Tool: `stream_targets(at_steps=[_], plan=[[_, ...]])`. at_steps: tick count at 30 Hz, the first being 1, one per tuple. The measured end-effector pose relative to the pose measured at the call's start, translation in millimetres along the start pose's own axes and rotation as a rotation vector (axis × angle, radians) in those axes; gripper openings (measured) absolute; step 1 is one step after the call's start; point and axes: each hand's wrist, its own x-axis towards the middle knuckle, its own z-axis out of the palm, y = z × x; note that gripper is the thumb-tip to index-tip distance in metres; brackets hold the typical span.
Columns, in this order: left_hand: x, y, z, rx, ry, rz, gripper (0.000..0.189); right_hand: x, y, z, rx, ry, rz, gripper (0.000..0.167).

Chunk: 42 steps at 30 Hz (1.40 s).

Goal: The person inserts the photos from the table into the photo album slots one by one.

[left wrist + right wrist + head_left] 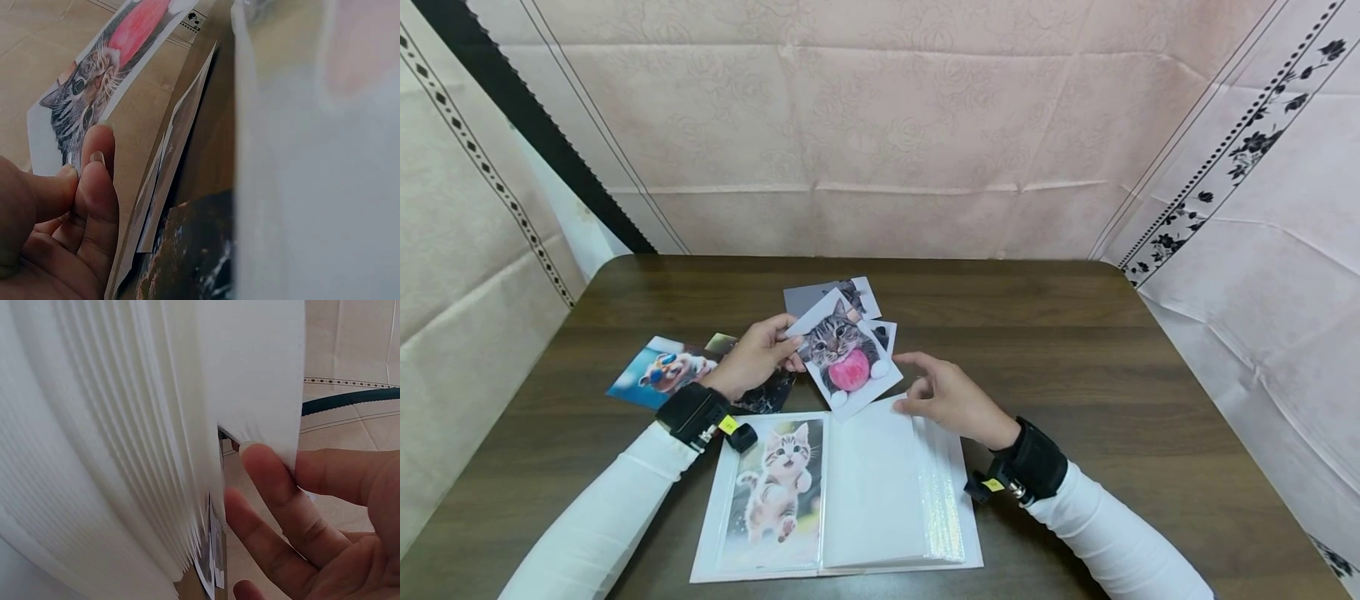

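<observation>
A photo of a tabby cat with a pink ball (848, 354) is pinched at its left edge by my left hand (756, 358), thumb on one face and fingers behind. It is tilted above the top of an open photo album (880, 492), its lower corner overlapping the right-hand page. My right hand (951, 396) pinches the top edge of a white album page (256, 369), with one fingertip (253, 453) at a small gap in it. On the album's left side, a kitten photo (778, 487) fills the sleeve.
Behind the held photo lie more loose prints (816, 296). To the left, partly under my left arm, are a blue-backed animal photo (658, 375) and a dark print (771, 396). All rest on a brown wooden table (1150, 433), with pale patterned cloth (880, 133) hanging beyond it.
</observation>
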Motion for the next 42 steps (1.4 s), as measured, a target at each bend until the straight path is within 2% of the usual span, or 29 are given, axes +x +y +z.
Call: stream_targets(at_steps=[5,11,17,25,33,37,42], plan=[[2.3,0.4,-1.3,0.004,-0.02,0.004,0.024,0.1,-1,0,-0.018,0.001,-0.005,0.061],[5.1,2.3,-3.4,0.013,-0.048,0.012,0.021,0.6,-1,-1,-0.021,-0.001,-0.027,0.065],[5.8,4.9,-3.1,0.032,-0.075,0.03,0.023,0.4,0,-1,-0.024,0.002,-0.012,0.061],[8.5,6.8,-1.7,0.008,-0.121,0.065,0.022,0.6,0,0,-0.024,0.007,-0.019,0.052],[9.6,6.7,0.4,0.01,-0.133,0.062,0.022,2.5,2,2,-0.021,0.009,0.004,0.05],[8.7,6.1,4.1,0.003,-0.125,0.043,0.03,2.5,1,3,-0.021,0.008,0.019,0.05],[7.1,7.5,10.0,0.041,-0.103,0.062,0.048,1.7,0,3,-0.024,0.001,0.005,0.05]])
